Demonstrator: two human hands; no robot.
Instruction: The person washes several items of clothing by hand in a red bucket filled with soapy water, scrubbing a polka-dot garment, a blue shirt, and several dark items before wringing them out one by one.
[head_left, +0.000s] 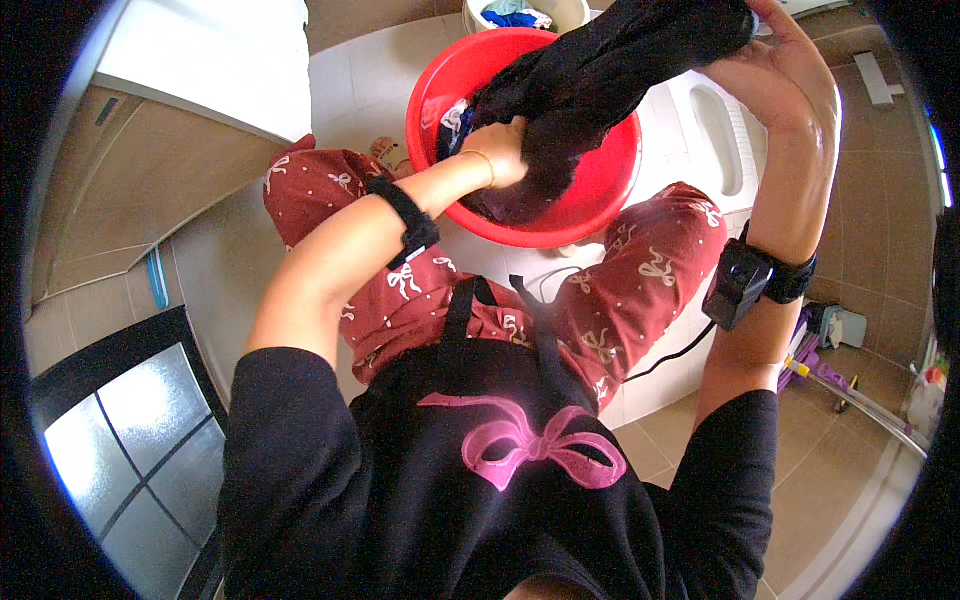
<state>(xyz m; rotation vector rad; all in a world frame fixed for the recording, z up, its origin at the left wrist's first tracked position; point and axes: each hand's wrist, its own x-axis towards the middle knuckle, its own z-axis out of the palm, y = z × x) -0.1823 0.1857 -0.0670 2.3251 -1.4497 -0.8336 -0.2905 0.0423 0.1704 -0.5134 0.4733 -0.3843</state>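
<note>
A dark, wet-looking cloth garment (592, 75) stretches from a red plastic basin (622, 176) up to the top right. My left hand (499, 154) is closed around its lower part above the basin. At the garment's upper right end is my right hand (765, 64), gripping it with some fingers hidden behind the cloth. The garment's lower end hangs into the basin. Beside it, at the basin's left inner side, lie white and blue fabrics (455, 124). My knees are on both sides of the basin.
Behind the basin stands a pale bucket (574, 11) holding blue and light cloths. A squat toilet (716, 135) is set in the raised tiled floor at right. A white-topped cabinet (202, 60) is at left. A mop with a metal pole (862, 401) lies at lower right, near purple items.
</note>
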